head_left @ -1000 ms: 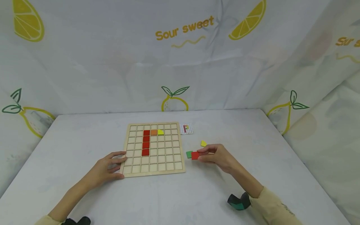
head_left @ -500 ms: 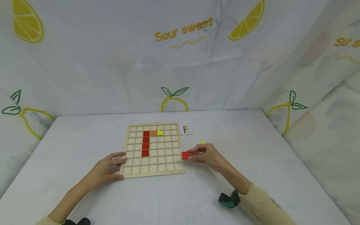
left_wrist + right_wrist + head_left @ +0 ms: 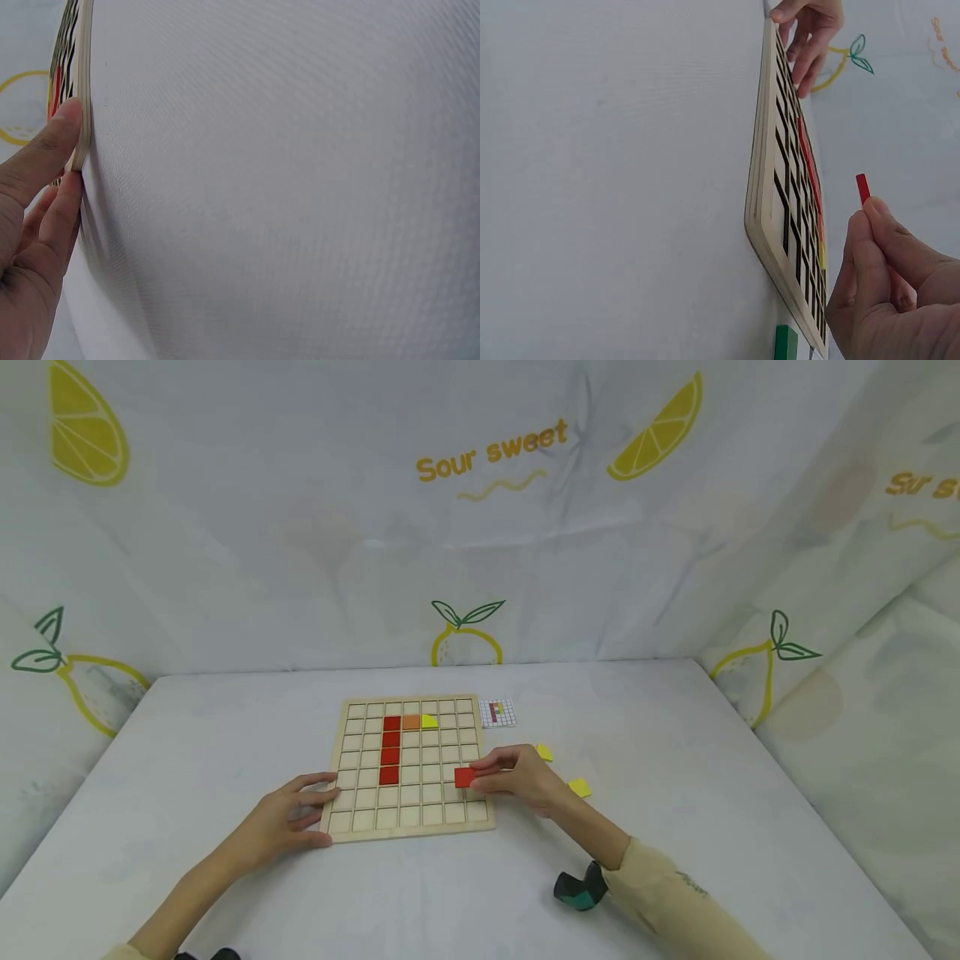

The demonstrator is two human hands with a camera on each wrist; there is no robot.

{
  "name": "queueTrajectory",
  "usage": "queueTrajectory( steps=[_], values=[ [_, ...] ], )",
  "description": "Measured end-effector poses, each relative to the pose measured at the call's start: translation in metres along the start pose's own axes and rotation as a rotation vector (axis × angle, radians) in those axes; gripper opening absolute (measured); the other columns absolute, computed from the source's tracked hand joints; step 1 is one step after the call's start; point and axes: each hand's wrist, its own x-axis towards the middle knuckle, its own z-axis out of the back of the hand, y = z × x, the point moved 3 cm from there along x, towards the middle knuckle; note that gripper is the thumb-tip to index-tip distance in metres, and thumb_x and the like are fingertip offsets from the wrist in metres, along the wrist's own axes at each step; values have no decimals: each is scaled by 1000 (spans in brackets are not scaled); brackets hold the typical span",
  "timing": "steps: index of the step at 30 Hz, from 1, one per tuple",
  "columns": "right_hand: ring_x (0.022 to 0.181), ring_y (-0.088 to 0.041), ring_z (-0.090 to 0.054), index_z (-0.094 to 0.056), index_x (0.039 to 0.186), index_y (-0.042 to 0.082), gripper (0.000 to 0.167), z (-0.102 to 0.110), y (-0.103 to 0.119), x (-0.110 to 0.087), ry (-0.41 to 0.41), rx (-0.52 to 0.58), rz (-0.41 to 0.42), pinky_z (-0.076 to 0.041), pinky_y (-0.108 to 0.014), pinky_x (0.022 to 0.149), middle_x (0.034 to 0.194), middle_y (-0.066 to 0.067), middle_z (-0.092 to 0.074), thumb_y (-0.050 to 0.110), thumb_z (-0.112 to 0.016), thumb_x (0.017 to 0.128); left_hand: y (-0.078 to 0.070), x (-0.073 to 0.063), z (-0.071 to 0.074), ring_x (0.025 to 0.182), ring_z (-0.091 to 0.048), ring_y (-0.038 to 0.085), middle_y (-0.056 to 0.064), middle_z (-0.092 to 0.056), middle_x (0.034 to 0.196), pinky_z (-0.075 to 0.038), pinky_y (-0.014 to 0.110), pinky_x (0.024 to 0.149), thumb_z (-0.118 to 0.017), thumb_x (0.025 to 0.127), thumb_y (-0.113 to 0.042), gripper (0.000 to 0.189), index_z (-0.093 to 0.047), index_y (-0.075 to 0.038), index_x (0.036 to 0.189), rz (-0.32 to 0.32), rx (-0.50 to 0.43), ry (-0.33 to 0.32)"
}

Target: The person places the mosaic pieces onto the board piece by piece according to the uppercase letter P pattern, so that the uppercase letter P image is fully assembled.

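Head view: L hand [image 3: 281, 814] has fingers loosely stretched agst the board's [image 3: 408, 832] left edge, thumb at its near-left corner. R hand [image 3: 513, 777] pinches a red tile [image 3: 463, 777] over the board's right side. Printed card [image 3: 497, 712] lies by the far-right corner; 2 yellow tiles [image 3: 544, 752] on the worktop [image 3: 225, 718] off the right edge.
L wrist view: fingers + thumb touching the board, uncurled.
R wrist view: pinched tile clear of the board; green tile [image 3: 786, 343] nr its right edge.

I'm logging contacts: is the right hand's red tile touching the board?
No, the right wrist view shows the right hand holding the red tile apart from the board.
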Motion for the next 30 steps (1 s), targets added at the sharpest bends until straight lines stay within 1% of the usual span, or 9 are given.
queueTrajectory(
  steps=[4,9,11,13,16,19,24,27,30],
  values=[
    [83,-17,-67,-67,105,-9,28,-10,0,5,11,-13,7,-61,-31,81,91,-10,-70,-2,-75,80,-1,0,0,120,-49,46,25,-36,144,-56,27,89,-82,72,-11,64,-55,15,124,-11,10,4],
    [83,-14,-65,-68,102,-6,27,-22,1,9,12,-78,22,-60,-22,76,90,-7,-70,2,-78,79,-1,-1,1,121,-48,45,24,-36,144,-55,28,91,-82,72,-12,64,-55,15,124,-16,20,5],
    [82,-13,-65,-69,101,-6,26,-26,1,11,14,-90,35,-59,-19,73,88,-7,-71,2,-79,78,-1,-1,1,122,-48,45,24,-37,144,-54,28,91,-82,72,-12,64,-55,14,124,-23,26,0],
    [81,-13,-65,-69,100,-6,25,-30,0,13,21,-77,38,-58,-18,71,86,-7,-71,1,-78,78,-1,-1,0,121,-48,46,25,-37,143,-55,29,91,-82,72,-11,64,-55,15,124,-32,23,0],
    [79,-13,-67,-68,100,-8,24,-36,-1,14,31,-42,33,-59,-20,72,85,-8,-71,-1,-77,79,-1,-1,-1,121,-47,47,27,-37,142,-56,29,90,-82,72,-10,64,-54,16,124,-40,15,1],
    [77,-14,-68,-67,100,-10,23,-41,-3,16,31,-14,11,-61,-23,74,85,-8,-70,-4,-76,79,-1,-1,-3,121,-47,47,28,-36,142,-56,29,90,-81,72,-10,64,-54,16,124,-40,3,10],
    [78,-18,-70,-67,100,-11,23,-46,-3,18,37,4,3,-61,-27,77,89,-11,-71,-4,-75,79,-1,0,-3,121,-47,46,27,-36,143,-55,31,91,-81,73,-11,64,-54,16,124,-48,-1,18],
    [79,-21,-71,-66,101,-12,24,-50,0,20,57,16,19,-61,-31,78,91,-14,-71,-5,-74,80,-1,-1,-1,122,-47,46,26,-36,143,-54,32,92,-81,73,-12,64,-54,16,125,-51,2,17],
    [78,-19,-71,-66,102,-11,24,-54,4,22,60,-27,59,-62,-29,77,90,-16,-71,-4,-74,81,-1,-1,0,123,-46,46,27,-35,143,-54,32,93,-81,73,-12,65,-53,16,125,-52,1,16]
  ],
)
